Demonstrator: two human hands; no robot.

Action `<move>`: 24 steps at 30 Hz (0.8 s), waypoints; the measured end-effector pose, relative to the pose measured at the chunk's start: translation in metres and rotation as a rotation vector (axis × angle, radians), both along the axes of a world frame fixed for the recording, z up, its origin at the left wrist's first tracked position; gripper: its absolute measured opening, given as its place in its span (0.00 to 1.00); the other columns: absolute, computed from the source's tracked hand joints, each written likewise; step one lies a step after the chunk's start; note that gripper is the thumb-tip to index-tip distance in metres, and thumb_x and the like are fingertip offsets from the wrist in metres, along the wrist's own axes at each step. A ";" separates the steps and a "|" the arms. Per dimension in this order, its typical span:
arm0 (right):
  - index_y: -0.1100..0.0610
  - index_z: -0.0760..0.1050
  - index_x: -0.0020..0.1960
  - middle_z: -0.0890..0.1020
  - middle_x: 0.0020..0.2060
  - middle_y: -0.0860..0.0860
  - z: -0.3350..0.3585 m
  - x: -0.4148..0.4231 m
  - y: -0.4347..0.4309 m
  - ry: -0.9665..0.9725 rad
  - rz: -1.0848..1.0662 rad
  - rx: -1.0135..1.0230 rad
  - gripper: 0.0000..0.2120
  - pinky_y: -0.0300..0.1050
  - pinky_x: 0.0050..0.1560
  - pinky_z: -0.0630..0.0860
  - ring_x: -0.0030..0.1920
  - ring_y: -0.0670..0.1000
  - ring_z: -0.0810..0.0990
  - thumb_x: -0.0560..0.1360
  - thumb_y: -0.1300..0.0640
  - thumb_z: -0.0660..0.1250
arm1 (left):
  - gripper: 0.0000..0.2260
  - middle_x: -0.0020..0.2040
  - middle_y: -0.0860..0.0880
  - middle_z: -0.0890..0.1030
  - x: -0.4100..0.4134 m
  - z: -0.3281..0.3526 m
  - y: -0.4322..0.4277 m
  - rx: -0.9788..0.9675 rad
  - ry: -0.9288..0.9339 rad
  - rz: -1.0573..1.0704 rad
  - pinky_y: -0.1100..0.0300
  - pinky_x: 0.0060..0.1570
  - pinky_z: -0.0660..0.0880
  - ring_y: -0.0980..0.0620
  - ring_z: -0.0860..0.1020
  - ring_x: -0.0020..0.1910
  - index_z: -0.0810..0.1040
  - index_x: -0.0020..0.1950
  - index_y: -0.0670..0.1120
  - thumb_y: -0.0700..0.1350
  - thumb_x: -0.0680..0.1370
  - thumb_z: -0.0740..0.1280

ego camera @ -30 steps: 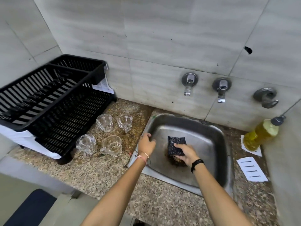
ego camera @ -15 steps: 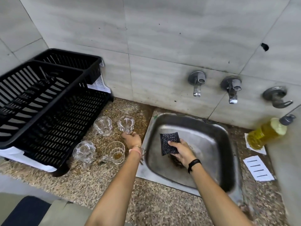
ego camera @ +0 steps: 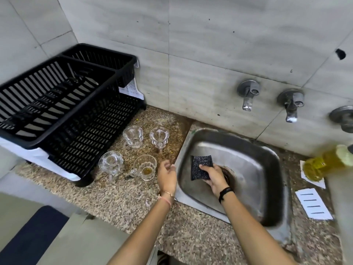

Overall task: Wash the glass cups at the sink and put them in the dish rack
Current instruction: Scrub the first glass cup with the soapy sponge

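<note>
We are looking at four clear, ribbed glass cups standing on the speckled counter between the black dish rack and the steel sink. The nearest cup is holding a little amber liquid. Our left hand is hovering just beside it, fingers loosely curled, grasping nothing. Our right hand is gripping a dark sponge inside the sink.

No readable text or numbers, paper sheet bearing only black dashes
</note>
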State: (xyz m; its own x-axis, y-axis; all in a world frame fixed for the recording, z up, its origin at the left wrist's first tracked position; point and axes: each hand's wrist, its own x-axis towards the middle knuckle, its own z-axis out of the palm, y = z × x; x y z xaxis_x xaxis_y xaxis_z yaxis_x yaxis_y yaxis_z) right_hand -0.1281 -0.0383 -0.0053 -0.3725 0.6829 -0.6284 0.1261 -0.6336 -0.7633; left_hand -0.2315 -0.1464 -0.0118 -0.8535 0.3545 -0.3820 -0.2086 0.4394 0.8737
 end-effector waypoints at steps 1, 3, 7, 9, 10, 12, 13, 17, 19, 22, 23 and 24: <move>0.60 0.73 0.61 0.81 0.53 0.57 0.000 -0.004 -0.004 0.003 0.017 0.002 0.15 0.44 0.43 0.76 0.51 0.54 0.79 0.75 0.66 0.67 | 0.07 0.54 0.48 0.80 0.001 -0.002 -0.007 0.013 -0.049 0.026 0.60 0.36 0.74 0.44 0.80 0.43 0.75 0.56 0.48 0.42 0.79 0.62; 0.60 0.73 0.61 0.81 0.51 0.56 0.000 -0.011 -0.012 0.008 0.044 0.008 0.15 0.46 0.47 0.77 0.51 0.54 0.79 0.75 0.66 0.67 | 0.05 0.44 0.46 0.81 0.002 -0.004 -0.022 0.046 -0.194 0.105 0.63 0.29 0.68 0.51 0.75 0.32 0.78 0.48 0.46 0.39 0.78 0.63; 0.59 0.72 0.60 0.80 0.53 0.56 -0.001 -0.025 -0.027 0.021 0.103 0.007 0.14 0.52 0.59 0.75 0.52 0.55 0.78 0.75 0.67 0.66 | 0.07 0.36 0.47 0.79 -0.007 -0.010 -0.051 0.075 -0.369 0.318 0.62 0.31 0.72 0.53 0.75 0.31 0.77 0.48 0.43 0.34 0.78 0.61; 0.58 0.72 0.60 0.80 0.53 0.55 -0.001 -0.029 -0.032 0.024 0.130 0.009 0.14 0.54 0.62 0.73 0.52 0.54 0.78 0.75 0.67 0.66 | 0.09 0.37 0.47 0.77 -0.015 -0.012 -0.064 0.081 -0.326 0.429 0.60 0.29 0.71 0.52 0.75 0.30 0.71 0.56 0.43 0.33 0.78 0.58; 0.58 0.72 0.60 0.80 0.52 0.55 -0.002 -0.030 -0.034 0.020 0.140 0.012 0.15 0.55 0.63 0.73 0.52 0.54 0.78 0.75 0.66 0.66 | 0.12 0.38 0.47 0.77 -0.020 -0.011 -0.070 0.113 -0.298 0.470 0.60 0.27 0.70 0.52 0.74 0.29 0.67 0.60 0.45 0.33 0.79 0.57; 0.58 0.72 0.61 0.81 0.52 0.54 -0.002 -0.031 -0.037 0.014 0.152 0.015 0.16 0.55 0.63 0.73 0.53 0.54 0.79 0.75 0.66 0.67 | 0.19 0.39 0.46 0.77 -0.029 -0.011 -0.079 0.189 -0.231 0.473 0.60 0.25 0.67 0.52 0.71 0.27 0.62 0.68 0.54 0.36 0.81 0.56; 0.58 0.72 0.61 0.80 0.52 0.54 -0.001 -0.031 -0.038 0.012 0.154 0.017 0.16 0.54 0.62 0.73 0.53 0.54 0.79 0.75 0.66 0.67 | 0.19 0.40 0.46 0.76 -0.034 -0.012 -0.082 0.206 -0.181 0.434 0.61 0.26 0.66 0.53 0.70 0.28 0.60 0.70 0.57 0.40 0.82 0.55; 0.58 0.72 0.62 0.81 0.53 0.54 0.000 -0.024 -0.036 0.006 0.165 0.035 0.16 0.53 0.60 0.74 0.53 0.54 0.79 0.75 0.65 0.67 | 0.14 0.54 0.41 0.76 -0.048 -0.014 -0.082 0.118 -0.010 0.243 0.61 0.29 0.70 0.52 0.75 0.35 0.65 0.67 0.50 0.50 0.82 0.54; 0.57 0.72 0.61 0.81 0.52 0.54 0.002 -0.020 -0.033 0.003 0.162 0.042 0.15 0.52 0.59 0.74 0.52 0.54 0.78 0.75 0.65 0.67 | 0.10 0.57 0.38 0.74 -0.051 -0.015 -0.083 0.086 0.012 0.180 0.63 0.30 0.72 0.50 0.76 0.39 0.68 0.59 0.47 0.49 0.82 0.54; 0.57 0.72 0.59 0.80 0.51 0.54 0.004 -0.013 -0.028 -0.008 0.152 0.050 0.13 0.52 0.59 0.74 0.52 0.54 0.78 0.75 0.66 0.67 | 0.07 0.54 0.38 0.73 -0.049 -0.018 -0.085 0.075 0.018 0.070 0.66 0.29 0.73 0.49 0.75 0.41 0.69 0.50 0.47 0.48 0.82 0.53; 0.57 0.72 0.59 0.80 0.51 0.54 0.004 -0.011 -0.026 -0.010 0.150 0.050 0.13 0.52 0.58 0.74 0.52 0.54 0.78 0.76 0.66 0.67 | 0.08 0.52 0.39 0.71 -0.049 -0.018 -0.084 0.090 0.018 0.043 0.67 0.30 0.74 0.51 0.74 0.40 0.69 0.47 0.48 0.46 0.82 0.54; 0.58 0.72 0.59 0.80 0.52 0.55 0.004 -0.008 -0.024 -0.011 0.149 0.052 0.13 0.52 0.57 0.74 0.53 0.54 0.78 0.76 0.66 0.67 | 0.08 0.51 0.40 0.70 -0.047 -0.019 -0.081 0.109 0.020 0.019 0.67 0.32 0.76 0.53 0.73 0.39 0.69 0.44 0.48 0.45 0.82 0.54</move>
State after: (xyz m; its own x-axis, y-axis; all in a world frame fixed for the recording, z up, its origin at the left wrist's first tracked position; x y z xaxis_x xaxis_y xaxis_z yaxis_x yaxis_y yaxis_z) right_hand -0.1366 -0.0626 -0.0014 -0.4652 0.6522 -0.5985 0.2241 -0.5673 -0.7924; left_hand -0.2789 -0.2275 -0.0305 -0.8674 0.3768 -0.3251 -0.1983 0.3375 0.9202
